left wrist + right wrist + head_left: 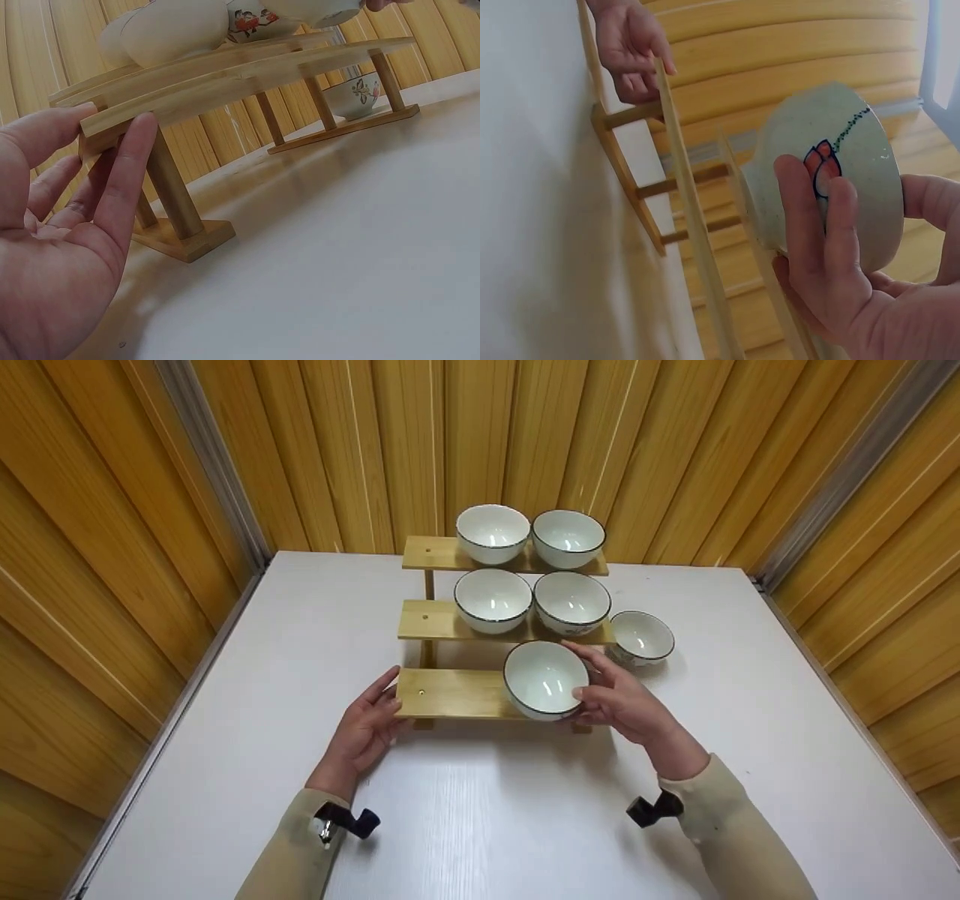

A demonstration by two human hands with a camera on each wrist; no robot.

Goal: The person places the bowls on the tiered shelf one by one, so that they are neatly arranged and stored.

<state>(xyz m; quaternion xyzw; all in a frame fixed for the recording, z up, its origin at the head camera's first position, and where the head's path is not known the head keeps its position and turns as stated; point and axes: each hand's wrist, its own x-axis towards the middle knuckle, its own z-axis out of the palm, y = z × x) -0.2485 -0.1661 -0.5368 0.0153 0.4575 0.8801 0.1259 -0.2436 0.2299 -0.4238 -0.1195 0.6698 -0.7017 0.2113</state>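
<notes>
My right hand (626,701) grips a white bowl (546,679) with a dark rim, thumb at the rim and fingers on its outer wall. In the right wrist view this bowl shows a red painted flower (823,169). It is held over the right part of the lowest board (457,694) of a three-tier wooden rack; the left wrist view shows its foot slightly above the board. My left hand (369,729) pinches the left end of that board, fingers (131,165) below it. Two bowls stand on the middle board (415,619), two on the top board (417,552).
Another bowl (643,637) stands on the white table (322,622) to the right of the rack. Wood-patterned walls (480,442) enclose the table at the back and both sides.
</notes>
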